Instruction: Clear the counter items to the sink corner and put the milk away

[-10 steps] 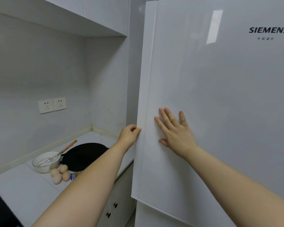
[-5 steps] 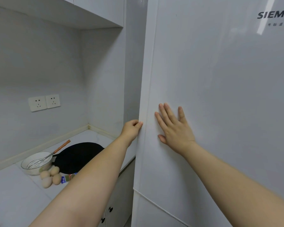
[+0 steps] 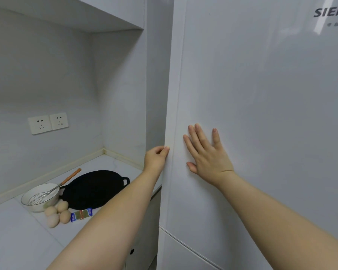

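So the white counter [image 3: 18,238] runs into the back corner where the two walls meet. A black round griddle pan [image 3: 90,189] with small loop handles sits flat nearest that corner. Just beside it, toward the back wall edge, there's a white bowl [image 3: 39,197] with a wire whisk [image 3: 53,190] leaning in it, its wooden handle sticking out over the rim. Four eggs [image 3: 57,214] are bunched together right in front of the bowl, and a small blue packet [image 3: 81,214] lies flat beside them, near the front edge.

White fridge door [image 3: 261,114], black griddle [image 3: 92,189], beige eggs [image 3: 57,214], white bowl [image 3: 39,196].
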